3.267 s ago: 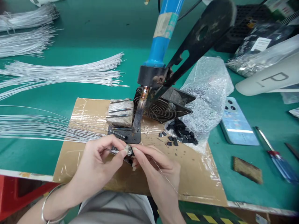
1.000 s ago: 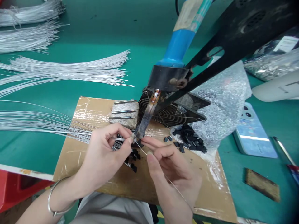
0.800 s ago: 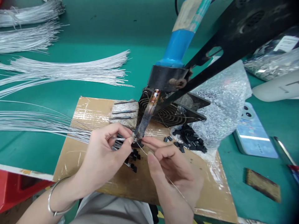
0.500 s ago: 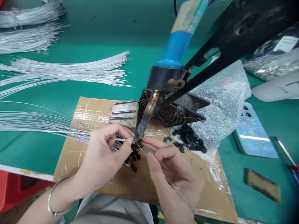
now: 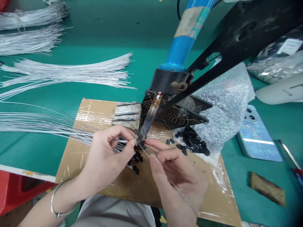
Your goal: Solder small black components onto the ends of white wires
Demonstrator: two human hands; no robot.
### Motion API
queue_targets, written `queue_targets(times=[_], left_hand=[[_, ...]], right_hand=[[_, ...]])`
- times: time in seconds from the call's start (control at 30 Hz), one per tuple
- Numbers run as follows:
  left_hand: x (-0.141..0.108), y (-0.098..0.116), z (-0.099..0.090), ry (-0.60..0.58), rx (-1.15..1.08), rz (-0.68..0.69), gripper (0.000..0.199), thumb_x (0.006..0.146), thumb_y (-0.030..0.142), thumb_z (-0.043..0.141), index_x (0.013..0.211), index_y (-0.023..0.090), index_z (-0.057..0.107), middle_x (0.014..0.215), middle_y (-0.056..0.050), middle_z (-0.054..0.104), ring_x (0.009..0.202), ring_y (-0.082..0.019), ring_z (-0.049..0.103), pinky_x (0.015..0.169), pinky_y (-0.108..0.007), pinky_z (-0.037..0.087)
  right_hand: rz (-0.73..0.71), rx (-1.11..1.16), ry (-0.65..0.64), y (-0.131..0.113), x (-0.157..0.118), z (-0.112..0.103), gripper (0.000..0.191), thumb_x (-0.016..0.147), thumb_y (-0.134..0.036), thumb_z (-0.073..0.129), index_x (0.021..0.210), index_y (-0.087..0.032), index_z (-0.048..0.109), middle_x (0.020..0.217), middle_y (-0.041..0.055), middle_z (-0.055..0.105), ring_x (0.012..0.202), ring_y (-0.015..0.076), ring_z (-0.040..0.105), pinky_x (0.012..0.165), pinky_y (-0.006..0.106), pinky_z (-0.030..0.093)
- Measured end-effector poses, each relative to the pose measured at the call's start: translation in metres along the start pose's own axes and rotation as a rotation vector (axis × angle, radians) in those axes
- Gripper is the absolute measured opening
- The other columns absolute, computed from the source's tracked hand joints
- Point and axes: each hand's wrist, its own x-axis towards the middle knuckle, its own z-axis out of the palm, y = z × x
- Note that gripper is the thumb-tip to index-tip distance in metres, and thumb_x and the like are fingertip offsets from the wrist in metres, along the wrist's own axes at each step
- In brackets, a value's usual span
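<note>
Below the tip of a blue-handled soldering iron (image 5: 151,115), my left hand (image 5: 111,157) pinches a thin grey wire between thumb and forefinger. My right hand (image 5: 176,176) holds a fine solder wire (image 5: 177,188), whose end reaches up to the iron's tip. Fingers of my right hand rest beside a small black part (image 5: 141,145) just under the tip. The exact contact at the tip is too small to tell. Wires with black ends (image 5: 136,170) lie below my left fingers, partly hidden by them.
A black fan (image 5: 175,116) stands behind the iron on brown cardboard (image 5: 82,126). Loose black pieces (image 5: 194,142) lie on bubble wrap (image 5: 220,104). Wire bundles (image 5: 71,74) spread at the left. A phone (image 5: 259,135) and a brown block (image 5: 267,188) are at the right.
The whole view has shifted very slightly. Both hands keep the same grips at the iron's tip.
</note>
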Motion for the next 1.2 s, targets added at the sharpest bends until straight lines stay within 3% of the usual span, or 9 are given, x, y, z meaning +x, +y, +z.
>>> queue_targets(times=[0.33,0.6,0.9,1.1,1.2], left_hand=[[0.0023,-0.0001,-0.0001,0.005,-0.009,0.006,0.013,0.082,0.016,0.062,0.07,0.019,0.066,0.078,-0.003,0.076,0.067,-0.015,0.064,0.055,-0.025,0.042],[-0.0001,-0.002,0.0005,0.011,0.017,-0.015,0.011,0.081,0.017,0.063,0.071,0.02,0.067,0.081,-0.005,0.078,0.074,-0.018,0.068,0.053,-0.026,0.04],[0.0001,0.0,0.0008,0.014,0.025,0.013,0.013,0.082,0.017,0.063,0.07,0.02,0.067,0.079,-0.004,0.077,0.071,-0.017,0.066,0.052,-0.025,0.039],[0.0004,-0.0002,-0.0004,0.012,0.025,0.01,0.013,0.082,0.016,0.063,0.07,0.02,0.066,0.08,-0.004,0.077,0.072,-0.017,0.066,0.053,-0.026,0.038],[-0.001,-0.0016,0.0001,0.006,0.021,-0.001,0.013,0.082,0.017,0.062,0.071,0.02,0.066,0.079,-0.003,0.076,0.074,-0.018,0.067,0.053,-0.026,0.038]], right_hand=[[0.008,0.009,0.011,-0.0003,-0.0017,0.0008,0.021,0.093,-0.013,0.07,0.077,-0.024,0.064,0.114,0.0053,0.084,0.109,0.0215,0.08,0.098,0.034,0.063],[-0.007,-0.01,0.018,-0.0002,-0.0004,0.0012,0.019,0.091,-0.014,0.073,0.078,-0.024,0.063,0.113,0.0095,0.083,0.106,0.025,0.081,0.089,0.037,0.067],[-0.011,-0.014,0.031,-0.0003,-0.0015,0.0035,0.019,0.093,-0.014,0.073,0.077,-0.024,0.065,0.113,0.005,0.084,0.106,0.0194,0.08,0.093,0.029,0.064],[-0.015,-0.037,0.036,0.0004,-0.0025,0.0033,0.019,0.093,-0.016,0.071,0.078,-0.025,0.064,0.113,0.005,0.084,0.106,0.0217,0.08,0.095,0.034,0.063],[-0.018,-0.065,0.032,0.0013,-0.0039,0.003,0.019,0.092,-0.015,0.072,0.077,-0.025,0.064,0.113,0.0017,0.084,0.107,0.0204,0.08,0.095,0.031,0.062]])
